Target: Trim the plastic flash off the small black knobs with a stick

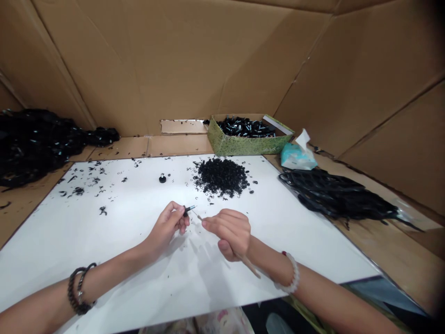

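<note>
My left hand (171,221) pinches a black levelling foot (186,210) by its base, between thumb and fingers. Its silver threaded stud points right and slightly up. Closed round a slim tool with a light wooden handle (251,267), my right hand (231,232) keeps the thin metal tip close to the stud; whether they touch I cannot tell. Another levelling foot (162,178) stands on its black base on the white tabletop (132,273), stud upward. Beyond my hands lies a heap of small black rings (222,177), with a few loose around it.
A green box (250,147) full of black feet with metal studs stands at the back. Beside it are a tissue pack (298,157) and a bag of long black pieces (340,195). Black scraps (78,190) litter the left; a dark plastic pile (34,144) lies beyond. Cardboard walls (156,60) enclose the table.
</note>
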Tool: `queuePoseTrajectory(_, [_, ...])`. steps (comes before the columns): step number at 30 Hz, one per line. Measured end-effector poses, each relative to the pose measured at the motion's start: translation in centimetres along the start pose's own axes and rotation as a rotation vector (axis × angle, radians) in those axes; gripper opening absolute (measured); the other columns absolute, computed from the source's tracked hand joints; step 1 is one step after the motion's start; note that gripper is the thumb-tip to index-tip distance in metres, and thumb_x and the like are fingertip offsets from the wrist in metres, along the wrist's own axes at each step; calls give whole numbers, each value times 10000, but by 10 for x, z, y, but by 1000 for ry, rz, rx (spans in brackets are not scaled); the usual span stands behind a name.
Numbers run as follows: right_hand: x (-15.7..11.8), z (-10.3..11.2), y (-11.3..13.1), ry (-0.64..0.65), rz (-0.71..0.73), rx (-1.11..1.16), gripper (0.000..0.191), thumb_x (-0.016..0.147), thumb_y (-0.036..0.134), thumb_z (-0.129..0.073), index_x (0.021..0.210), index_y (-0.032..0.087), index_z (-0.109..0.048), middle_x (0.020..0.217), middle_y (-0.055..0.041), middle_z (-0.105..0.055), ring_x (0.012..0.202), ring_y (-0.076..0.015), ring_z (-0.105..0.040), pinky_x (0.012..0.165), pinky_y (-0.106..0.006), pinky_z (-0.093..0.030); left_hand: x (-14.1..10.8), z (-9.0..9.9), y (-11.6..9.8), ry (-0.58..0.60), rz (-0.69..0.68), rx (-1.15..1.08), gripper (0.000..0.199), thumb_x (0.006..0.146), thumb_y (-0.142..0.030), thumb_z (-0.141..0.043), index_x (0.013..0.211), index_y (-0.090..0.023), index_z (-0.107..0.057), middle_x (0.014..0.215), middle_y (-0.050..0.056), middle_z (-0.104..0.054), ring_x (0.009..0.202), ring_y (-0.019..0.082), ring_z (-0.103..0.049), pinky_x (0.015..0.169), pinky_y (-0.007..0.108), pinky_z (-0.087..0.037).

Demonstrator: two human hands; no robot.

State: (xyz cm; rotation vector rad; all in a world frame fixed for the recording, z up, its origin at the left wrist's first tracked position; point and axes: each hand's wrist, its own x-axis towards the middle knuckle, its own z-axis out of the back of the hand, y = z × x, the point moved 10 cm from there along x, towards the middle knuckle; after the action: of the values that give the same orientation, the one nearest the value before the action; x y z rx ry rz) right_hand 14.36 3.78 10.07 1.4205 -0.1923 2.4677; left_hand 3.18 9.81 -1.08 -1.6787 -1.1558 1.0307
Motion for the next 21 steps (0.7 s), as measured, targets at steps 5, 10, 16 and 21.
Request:
queuePoseTrajectory(5, [0, 1, 2, -29, 23, -3, 383, 913, 282, -229, 914, 125, -578, 662, -88, -669, 553, -161, -593, 464, -286, -409, -1, 0, -1, -1, -2, 9, 251, 866, -395, -465, 730, -190, -415, 650, -31, -544, 567, 82, -448, 613, 225, -359])
queuePoseTrajectory(10, [0, -1, 2, -10, 24, -6, 372, 909, 273, -229, 916, 126, -570, 664, -94, -667, 558, -166, -598, 463, -290, -413, -1, 1, 0, -6, -1, 19, 246, 869, -385, -464, 732, -187, -414, 650, -31, -540, 564, 77, -446, 609, 222, -358])
queuePoseTrajectory(16, [1, -6, 3, 43, 47, -23, 358, 914, 266, -227, 957, 121, -551, 685, -112, -669, 553, -171, -584, 455, -292, -430, 1, 2, 2, -1, 6, -4, 248, 872, -379, -459, 727, -191, -387, 647, -36, -513, 567, 75, -421, 598, 218, -339])
queuePoseTrajectory(21, [-4, -12, 13, 24, 158, -6, 332, 905, 238, -265, 1010, 74, -533, 706, -148, -664, 621, -192, -606, 497, -303, -483, 0, 2, 1, 4, 5, -50, 287, 885, -366, -437, 686, -188, -331, 581, -67, -374, 534, 66, -309, 588, 214, -298])
